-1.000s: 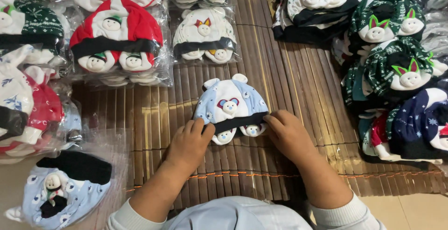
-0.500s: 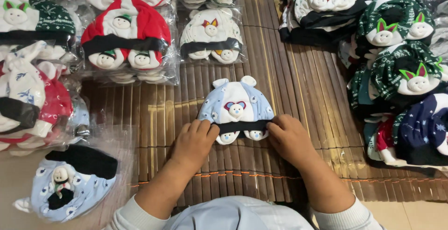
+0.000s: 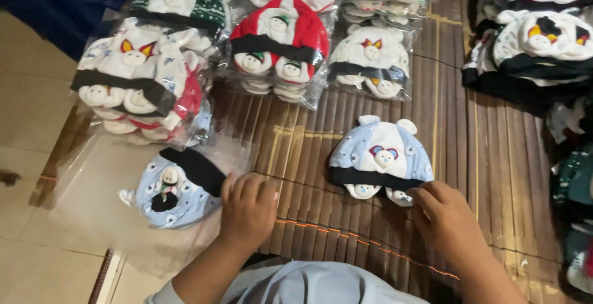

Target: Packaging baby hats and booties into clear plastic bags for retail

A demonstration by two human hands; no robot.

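The little blue baby hat (image 3: 381, 161) lay flat on the bamboo mat (image 3: 309, 156). The right hand (image 3: 446, 222) touched its bottom edge with bent fingers, holding nothing. The left hand (image 3: 248, 208) rested, loosely curled, on the clear bag (image 3: 111, 180) holding another blue hat (image 3: 175, 187).

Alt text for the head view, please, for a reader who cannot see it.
Seen from above, a person's left hand rests on a clear plastic bag holding a light blue baby hat, while the right hand touches a loose blue and white baby hat on a slatted bamboo mat. Bagged hat stacks lie beyond.
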